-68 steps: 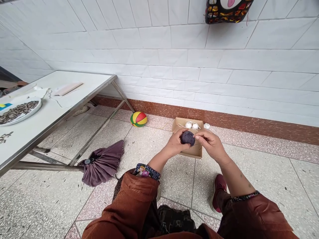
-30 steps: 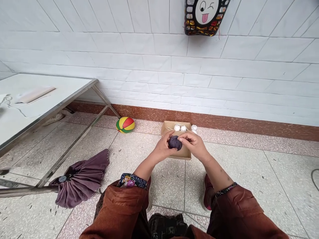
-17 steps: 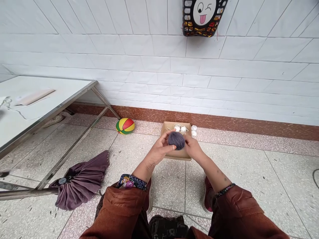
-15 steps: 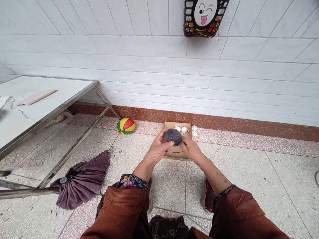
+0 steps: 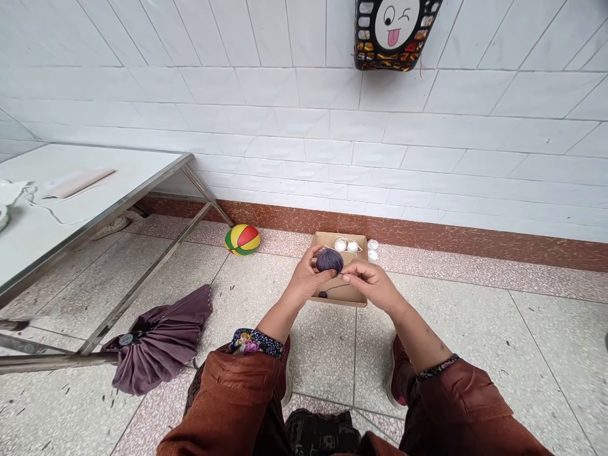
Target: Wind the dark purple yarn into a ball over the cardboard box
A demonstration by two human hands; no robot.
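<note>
A dark purple-grey ball of yarn (image 5: 329,261) rests in my left hand (image 5: 308,276), whose fingers and thumb curve round it. Just to its right, my right hand (image 5: 371,283) is closed in a pinch on a strand of the yarn beside the ball. Both hands are above a shallow cardboard box (image 5: 361,297) on the floor. Inside the box lie white yarn balls (image 5: 341,244) at the back and a small dark ball (image 5: 323,294) near the front, with a dark strand running to the right from it.
White balls (image 5: 373,249) sit just right of the box. A striped toy ball (image 5: 242,239) lies by the wall. On the left stand a metal-framed table (image 5: 142,166) and a purple cloth umbrella-like bundle (image 5: 161,342). A black basket (image 5: 396,60) hangs on the tiled wall.
My right hand has moved a little right, away from the yarn ball, its fingers now pinching forward. The yarn ball has turned in my left hand. The small dark ball has come into view.
</note>
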